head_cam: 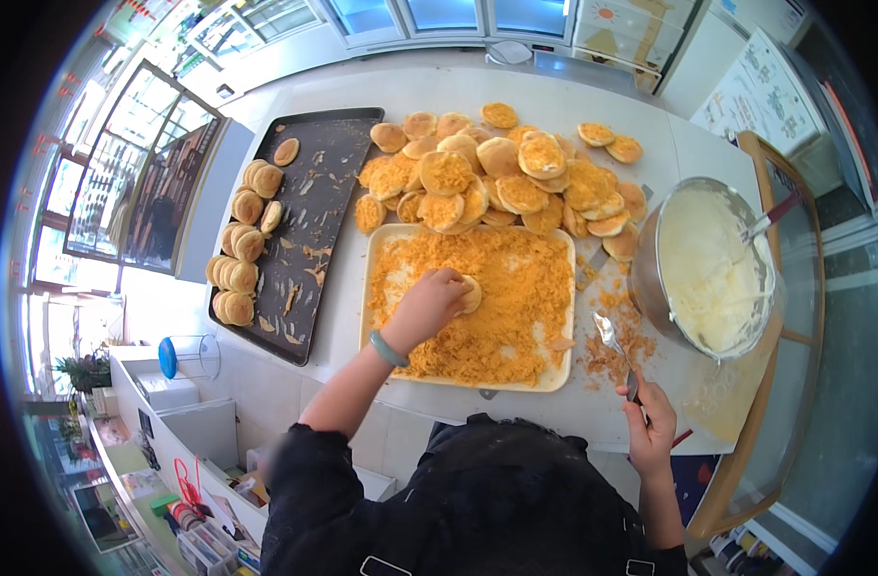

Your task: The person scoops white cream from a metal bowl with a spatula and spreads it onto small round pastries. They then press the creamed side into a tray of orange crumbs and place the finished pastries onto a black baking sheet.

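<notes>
My left hand [439, 297] grips a small round bun [472, 294] over the shallow cream-coloured tray [570, 317]. Orange-yellow shredded topping, like meat floss [504, 338], covers most of that tray, and the bun's underside is hidden against it. A greenish bangle circles my left wrist. My right hand [649, 421] holds a spreading knife or spatula [612, 338] by its handle, with white cream on its blade. This blade is above the table, right of the tray. Behind the tray lies a heap of round buns [475, 173], many coated with the orange floss.
A large metal bowl [648, 288] of pale cream [712, 266] stands at the right, a red-handled spatula [770, 216] in it. At the left, a dark baking tray [317, 194] carries plain buns [241, 245] along its left side. Crumbs [615, 360] litter the white table [554, 417]. A wood-framed glass panel [799, 345] borders the right.
</notes>
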Action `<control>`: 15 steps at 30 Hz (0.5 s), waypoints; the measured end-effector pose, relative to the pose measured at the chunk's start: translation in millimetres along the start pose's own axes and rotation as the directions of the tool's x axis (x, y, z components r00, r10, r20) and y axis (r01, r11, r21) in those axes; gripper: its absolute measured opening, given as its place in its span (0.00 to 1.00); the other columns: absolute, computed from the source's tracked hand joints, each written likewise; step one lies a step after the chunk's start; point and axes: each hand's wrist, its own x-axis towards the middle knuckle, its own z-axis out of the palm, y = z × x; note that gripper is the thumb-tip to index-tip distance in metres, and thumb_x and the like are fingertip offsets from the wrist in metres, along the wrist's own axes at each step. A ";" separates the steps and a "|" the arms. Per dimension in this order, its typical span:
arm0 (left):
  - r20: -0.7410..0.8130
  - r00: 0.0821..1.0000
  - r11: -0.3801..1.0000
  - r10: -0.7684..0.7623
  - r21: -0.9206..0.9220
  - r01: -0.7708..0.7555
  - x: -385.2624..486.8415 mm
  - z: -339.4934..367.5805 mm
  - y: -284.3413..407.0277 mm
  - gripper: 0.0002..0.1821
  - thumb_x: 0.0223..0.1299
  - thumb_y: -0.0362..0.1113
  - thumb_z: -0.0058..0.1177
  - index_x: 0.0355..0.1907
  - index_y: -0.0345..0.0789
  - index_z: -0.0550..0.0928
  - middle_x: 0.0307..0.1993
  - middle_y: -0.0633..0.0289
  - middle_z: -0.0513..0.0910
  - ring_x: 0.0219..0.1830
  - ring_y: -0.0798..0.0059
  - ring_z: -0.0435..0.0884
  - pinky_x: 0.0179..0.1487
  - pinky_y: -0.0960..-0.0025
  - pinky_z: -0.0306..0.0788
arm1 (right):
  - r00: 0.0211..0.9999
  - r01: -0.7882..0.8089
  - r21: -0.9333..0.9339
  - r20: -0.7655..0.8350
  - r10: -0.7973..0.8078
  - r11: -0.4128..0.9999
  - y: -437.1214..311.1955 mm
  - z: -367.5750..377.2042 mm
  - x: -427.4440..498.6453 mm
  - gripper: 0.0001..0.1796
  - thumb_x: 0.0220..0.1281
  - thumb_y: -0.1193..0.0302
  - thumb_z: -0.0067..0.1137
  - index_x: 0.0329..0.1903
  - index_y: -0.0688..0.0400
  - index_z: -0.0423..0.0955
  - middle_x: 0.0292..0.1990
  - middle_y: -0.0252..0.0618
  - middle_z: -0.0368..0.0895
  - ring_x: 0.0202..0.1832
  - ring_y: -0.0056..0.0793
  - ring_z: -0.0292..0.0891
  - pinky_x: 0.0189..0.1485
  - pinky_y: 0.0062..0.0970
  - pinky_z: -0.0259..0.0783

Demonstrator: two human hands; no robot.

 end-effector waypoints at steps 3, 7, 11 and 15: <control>-0.028 0.994 0.875 -0.107 -0.477 0.080 30.6 -36.8 -11.1 0.22 0.64 0.32 0.58 0.61 0.34 0.76 0.49 0.51 0.79 0.48 0.55 0.80 0.53 0.61 0.76 | 0.996 0.088 -0.027 -0.013 -0.089 0.996 -1.6 5.7 6.0 0.25 0.64 0.80 0.54 0.65 0.65 0.73 0.42 0.41 0.84 0.39 0.30 0.75 0.48 0.28 0.70; -0.250 0.961 0.769 -0.120 -0.635 -0.069 89.1 -70.0 -27.4 0.23 0.66 0.28 0.52 0.65 0.35 0.73 0.53 0.47 0.79 0.54 0.53 0.79 0.58 0.57 0.73 | 0.999 -0.034 -0.017 0.014 0.034 0.999 -11.0 16.9 18.8 0.24 0.61 0.82 0.54 0.62 0.68 0.75 0.41 0.46 0.84 0.41 0.35 0.78 0.48 0.28 0.73; -0.610 0.783 0.989 -0.120 -0.145 0.038 104.4 -113.8 -107.1 0.23 0.62 0.22 0.47 0.61 0.35 0.76 0.53 0.46 0.80 0.56 0.47 0.76 0.63 0.54 0.70 | 0.999 -0.030 -0.075 0.022 0.032 0.997 -19.0 31.7 34.0 0.25 0.60 0.82 0.54 0.62 0.69 0.74 0.40 0.45 0.84 0.39 0.34 0.76 0.46 0.27 0.71; -0.582 0.668 0.610 -0.463 0.338 0.717 51.7 -164.9 -257.1 0.18 0.61 0.30 0.52 0.55 0.37 0.81 0.53 0.50 0.81 0.57 0.51 0.76 0.59 0.53 0.73 | 0.996 -0.088 -0.065 0.021 0.090 0.994 -23.6 49.0 46.3 0.27 0.60 0.82 0.53 0.64 0.67 0.73 0.40 0.43 0.84 0.37 0.32 0.74 0.45 0.28 0.70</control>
